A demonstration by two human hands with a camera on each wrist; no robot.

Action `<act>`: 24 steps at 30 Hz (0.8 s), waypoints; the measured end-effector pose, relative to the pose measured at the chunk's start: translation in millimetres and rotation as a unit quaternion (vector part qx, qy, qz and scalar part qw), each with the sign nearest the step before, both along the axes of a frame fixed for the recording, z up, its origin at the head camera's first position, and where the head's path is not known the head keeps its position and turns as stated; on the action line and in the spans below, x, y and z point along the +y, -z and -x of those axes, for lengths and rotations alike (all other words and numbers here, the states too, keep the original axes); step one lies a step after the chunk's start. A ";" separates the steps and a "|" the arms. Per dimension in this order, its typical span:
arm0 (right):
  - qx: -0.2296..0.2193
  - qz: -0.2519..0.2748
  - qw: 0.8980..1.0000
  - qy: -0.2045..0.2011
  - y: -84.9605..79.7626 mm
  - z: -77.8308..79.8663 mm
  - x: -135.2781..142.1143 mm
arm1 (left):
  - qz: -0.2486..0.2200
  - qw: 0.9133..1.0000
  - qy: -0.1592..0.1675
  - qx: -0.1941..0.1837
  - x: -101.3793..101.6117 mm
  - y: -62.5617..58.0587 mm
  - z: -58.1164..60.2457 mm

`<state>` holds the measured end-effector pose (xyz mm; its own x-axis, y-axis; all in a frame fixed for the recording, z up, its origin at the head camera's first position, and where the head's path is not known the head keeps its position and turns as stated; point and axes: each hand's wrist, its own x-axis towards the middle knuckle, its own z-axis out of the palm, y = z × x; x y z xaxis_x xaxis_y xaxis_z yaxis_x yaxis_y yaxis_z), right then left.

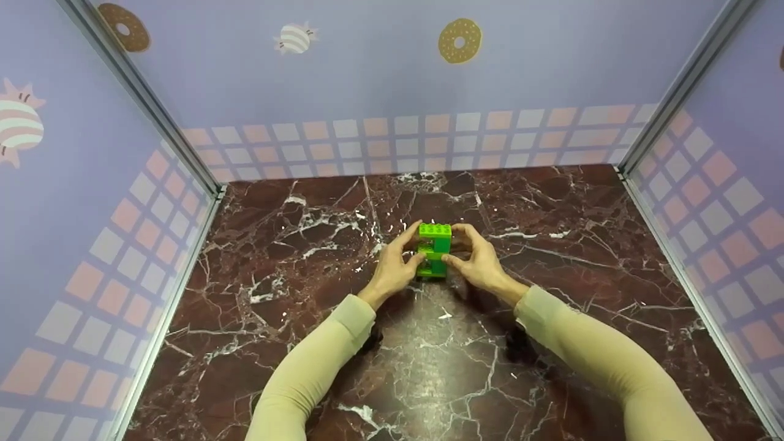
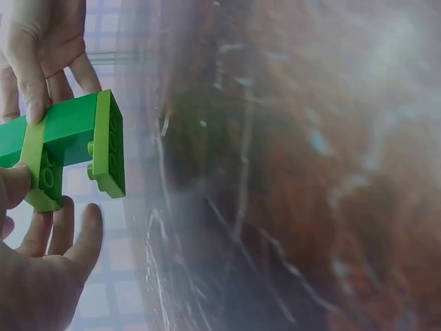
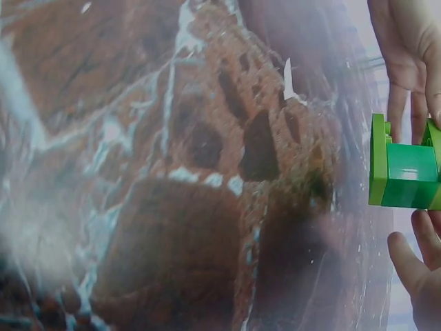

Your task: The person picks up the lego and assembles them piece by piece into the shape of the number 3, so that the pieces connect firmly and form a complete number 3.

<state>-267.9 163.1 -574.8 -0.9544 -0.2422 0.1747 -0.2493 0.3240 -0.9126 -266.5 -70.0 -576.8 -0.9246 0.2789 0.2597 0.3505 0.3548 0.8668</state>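
A small stack of toy building blocks (image 1: 440, 244) is held upright between both hands, over the middle of the table. Lime-green studded plates at top, middle and bottom alternate with darker green bricks (image 2: 71, 124) set toward one side, leaving gaps on the other. My left hand (image 1: 394, 269) grips the stack from the left, thumb at the middle plate. From the right, my right hand (image 1: 481, 263) pinches it, its thumb also beside the middle plate. The left wrist view shows the bottom plate (image 2: 109, 145) with studs facing the gap. Part of the stack's upper end is cut off in both wrist views.
Dark red, white-veined marble-patterned table (image 1: 294, 343) lies under the hands. Lilac panels with printed sweets and checks enclose it at the back (image 1: 380, 73), left (image 1: 67, 202) and right (image 1: 723, 165), joined by metal corner posts (image 1: 147, 104).
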 end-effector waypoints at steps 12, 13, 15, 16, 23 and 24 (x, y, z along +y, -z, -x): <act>-0.054 0.109 0.992 0.025 -5.1 5.4 -0.1 | -0.019 0.999 -0.014 -0.041 14.8 -6.0 4.6; -0.062 0.116 0.991 0.029 -5.6 5.4 0.0 | -0.024 0.999 -0.017 -0.045 16.0 -5.9 5.4; -0.082 0.126 0.988 0.035 -6.7 5.8 0.8 | -0.030 0.998 -0.022 -0.048 17.9 -6.1 7.3; -0.088 0.129 0.987 0.037 -6.6 6.6 1.5 | -0.031 0.998 -0.024 -0.047 18.5 -6.0 8.3; -0.125 0.140 0.981 0.038 -7.2 10.4 6.2 | -0.046 0.997 -0.018 -0.058 16.3 5.6 23.0; -0.132 0.141 0.980 0.040 -7.6 10.6 6.6 | -0.051 0.996 -0.016 -0.068 16.2 5.8 24.3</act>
<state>-278.5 169.7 -567.2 -0.9892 -0.1433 -0.0321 0.0239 0.0587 -0.9980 -290.8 -53.8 -582.6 -0.9611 0.2280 0.1560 0.2166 0.2714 0.9378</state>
